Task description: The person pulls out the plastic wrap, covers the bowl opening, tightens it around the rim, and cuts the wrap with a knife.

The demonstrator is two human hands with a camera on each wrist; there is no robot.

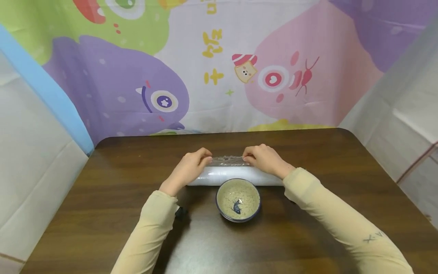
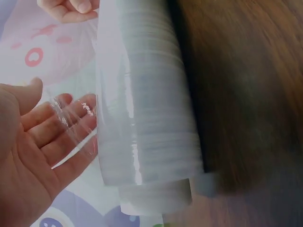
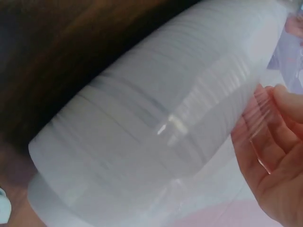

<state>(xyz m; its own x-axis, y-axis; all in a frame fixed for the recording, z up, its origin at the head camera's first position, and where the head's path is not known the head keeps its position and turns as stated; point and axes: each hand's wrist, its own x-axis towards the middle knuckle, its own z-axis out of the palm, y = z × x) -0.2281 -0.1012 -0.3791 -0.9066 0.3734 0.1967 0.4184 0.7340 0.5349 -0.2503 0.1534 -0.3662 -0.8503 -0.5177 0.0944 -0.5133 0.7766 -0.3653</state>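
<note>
A large roll of plastic wrap (image 1: pixel 236 176) lies crosswise on the table, a loose clear flap (image 1: pixel 228 161) of film lifted along its far side. My left hand (image 1: pixel 188 167) is at the flap's left end; in the left wrist view its thumb (image 2: pixel 34 89) stands apart from the fingers, and clear film crosses the loosely bent fingers (image 2: pixel 64 142). With thumb and forefinger, my right hand (image 1: pixel 266 158) pinches the flap's right end, creased film (image 3: pixel 258 113) stretching from its fingers to the roll. A speckled bowl (image 1: pixel 238 199) with a blue rim and a dark fish figure inside stands just in front of the roll.
The dark wooden table (image 1: pixel 119 205) reaches back to a cartoon-printed cloth (image 1: pixel 219 102). A small dark object (image 1: pixel 180 212) lies beside the left cuff, partly hidden by it. Pale cloth walls (image 1: pixel 30 163) flank the table.
</note>
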